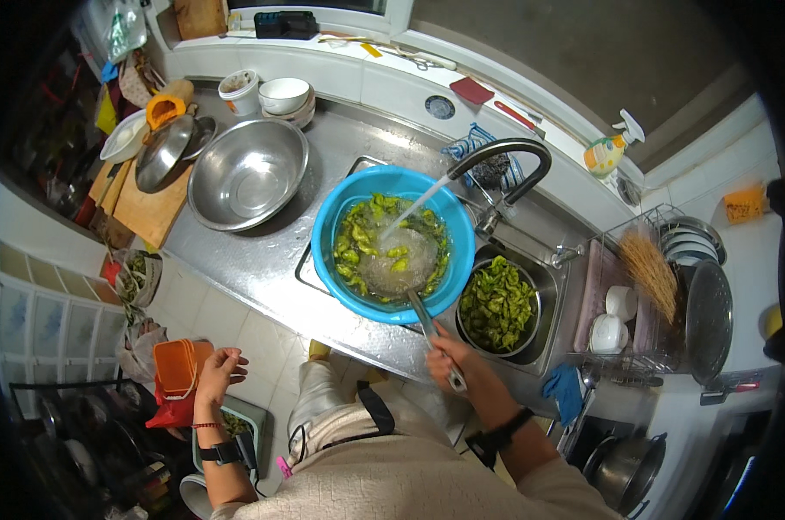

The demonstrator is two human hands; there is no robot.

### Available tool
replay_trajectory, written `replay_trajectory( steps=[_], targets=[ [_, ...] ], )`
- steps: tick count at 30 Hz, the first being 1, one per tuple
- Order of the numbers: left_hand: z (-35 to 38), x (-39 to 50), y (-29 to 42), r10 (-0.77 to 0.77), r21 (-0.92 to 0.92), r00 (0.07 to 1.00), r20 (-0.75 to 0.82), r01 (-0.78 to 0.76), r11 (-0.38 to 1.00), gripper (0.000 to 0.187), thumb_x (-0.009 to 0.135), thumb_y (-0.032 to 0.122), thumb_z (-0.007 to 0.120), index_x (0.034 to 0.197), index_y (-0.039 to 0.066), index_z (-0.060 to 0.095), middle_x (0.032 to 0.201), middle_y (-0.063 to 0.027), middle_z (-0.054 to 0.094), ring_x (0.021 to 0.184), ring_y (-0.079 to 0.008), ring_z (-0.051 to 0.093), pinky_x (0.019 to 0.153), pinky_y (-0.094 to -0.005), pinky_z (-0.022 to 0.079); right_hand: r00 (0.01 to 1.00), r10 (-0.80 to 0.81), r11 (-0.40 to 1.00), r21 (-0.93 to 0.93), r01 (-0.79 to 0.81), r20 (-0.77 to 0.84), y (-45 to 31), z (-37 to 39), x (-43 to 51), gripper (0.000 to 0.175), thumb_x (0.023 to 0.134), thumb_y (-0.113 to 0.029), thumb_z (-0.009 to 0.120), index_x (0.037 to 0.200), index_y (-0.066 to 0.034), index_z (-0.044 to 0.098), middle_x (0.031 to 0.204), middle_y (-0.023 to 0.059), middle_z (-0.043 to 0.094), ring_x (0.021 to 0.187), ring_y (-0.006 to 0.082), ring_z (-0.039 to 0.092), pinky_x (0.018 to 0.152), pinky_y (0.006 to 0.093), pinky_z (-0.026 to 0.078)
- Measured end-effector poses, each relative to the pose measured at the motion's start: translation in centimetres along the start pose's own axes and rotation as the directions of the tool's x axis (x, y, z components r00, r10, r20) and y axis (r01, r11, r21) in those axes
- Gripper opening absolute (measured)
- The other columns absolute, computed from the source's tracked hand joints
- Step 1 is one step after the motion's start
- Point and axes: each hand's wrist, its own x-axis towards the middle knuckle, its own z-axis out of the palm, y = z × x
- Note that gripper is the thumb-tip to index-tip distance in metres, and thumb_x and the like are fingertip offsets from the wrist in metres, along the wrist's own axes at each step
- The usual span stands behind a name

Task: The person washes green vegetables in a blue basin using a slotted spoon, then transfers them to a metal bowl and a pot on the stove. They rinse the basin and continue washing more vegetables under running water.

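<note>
My right hand [450,354] grips the metal handle of a round skimmer [422,313]. The skimmer's head lies in a blue plastic basin [322,260], among water and floating green peppers [347,253]; a few peppers lie over the head. From the dark curved faucet [529,146], a stream of water [418,205] falls into the basin. To the basin's right, a metal pot [534,325] full of green peppers [500,299] stands in the sink [552,354]. Off the counter's front edge, my left hand [220,376] is empty, its fingers loosely bent and apart.
A large steel bowl [249,169] sits left of the basin, near a cutting board [152,205] and pot lids [164,156]. Right of the sink is a dish rack [591,299] with bowls and plates. A spray bottle [604,153] stands on the sill. Below my left hand is a bin [253,416].
</note>
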Motion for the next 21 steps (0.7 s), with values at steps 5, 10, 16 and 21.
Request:
replay_trajectory(
  steps=[5,10,16,21],
  targets=[
    [-0.1,-0.7,0.0,-0.001,0.006,1.0,-0.018,0.001,1.0,0.021,0.095,0.03,0.058,0.101,0.01,0.057,0.093,-0.0045,0.065,0.074,-0.0143,0.061,0.066,-0.0301,0.051,0.985,-0.167,0.986,-0.006,0.167,-0.053,-2.6,1.2,3.1,0.053,0.101,-0.02,0.045,0.145,-0.038,0.023,0.068,0.0028,0.047,0.047,0.0094,0.042,0.04,0.0248,0.034],
    [0.2,-1.3,0.4,0.047,-0.021,0.998,-0.05,-0.048,0.999,0.021,0.095,0.032,0.058,0.095,0.01,0.057,0.09,-0.0032,0.064,0.073,-0.0136,0.061,0.065,-0.0282,0.051,1.0,-0.008,0.997,-0.076,0.008,-0.008,-1.1,-2.0,-0.7,0.043,0.103,-0.024,0.041,0.142,-0.0373,0.029,0.068,0.0002,0.047,0.045,0.0089,0.042,0.04,0.0257,0.039],
    [0.3,-3.4,-0.5,0.014,-0.007,0.998,-0.064,-0.014,1.0,0.02,0.097,0.026,0.054,0.102,0.007,0.057,0.092,-0.0051,0.063,0.076,-0.0144,0.06,0.068,-0.0286,0.051,0.996,-0.082,0.996,0.022,0.083,-0.018,-0.2,2.2,4.7,0.049,0.102,-0.026,0.043,0.145,-0.0388,0.023,0.071,0.004,0.049,0.05,0.012,0.044,0.045,0.0285,0.041],
    [-0.6,-4.6,-0.5,0.054,-0.043,0.993,-0.104,-0.059,0.997,0.02,0.097,0.026,0.054,0.103,0.008,0.057,0.092,-0.0051,0.063,0.076,-0.0137,0.06,0.068,-0.0286,0.051,0.95,-0.31,0.305,-0.951,0.052,-0.047,-0.8,0.4,4.8,0.049,0.098,-0.027,0.051,0.144,-0.0161,0.039,0.096,0.0123,0.062,0.076,0.0221,0.06,0.07,0.0355,0.053]
  ],
)
